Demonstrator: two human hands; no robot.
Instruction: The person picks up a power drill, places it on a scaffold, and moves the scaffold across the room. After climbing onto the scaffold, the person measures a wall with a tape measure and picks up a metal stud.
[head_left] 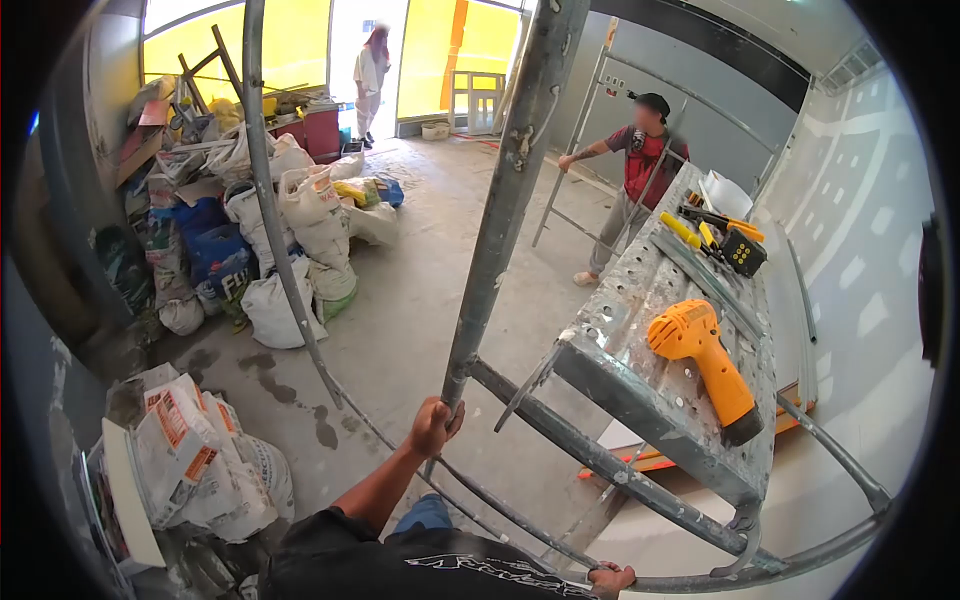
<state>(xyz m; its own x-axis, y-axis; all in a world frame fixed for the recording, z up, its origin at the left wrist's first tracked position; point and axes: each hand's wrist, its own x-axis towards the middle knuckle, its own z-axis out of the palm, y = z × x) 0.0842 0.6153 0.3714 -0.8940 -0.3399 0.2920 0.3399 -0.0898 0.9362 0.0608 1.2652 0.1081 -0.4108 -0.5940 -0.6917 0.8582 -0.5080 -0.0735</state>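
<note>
My left hand (432, 428) is wrapped round a thick upright steel tube (500, 210) of a scaffold frame, low down near its joint with a crossbar (610, 465). At the bottom edge my right hand (611, 577) is closed on a curved scaffold tube (700, 583); part of that hand is cut off or hidden by my shirt. To the right, a perforated metal scaffold plank (640, 375) hooks onto the crossbar. On it lie an orange cordless drill (705, 365), a yellow-handled tool (680, 230) and a black battery-like block (743, 252).
A co-worker in a cap (645, 150) grips another scaffold frame (575, 140) beyond the plank. Another person (371, 80) stands at the bright doorway. Stacked filled sacks (315, 210) line the left side, with more bags (215, 450) nearer. Plasterboard wall (860, 230) runs along the right.
</note>
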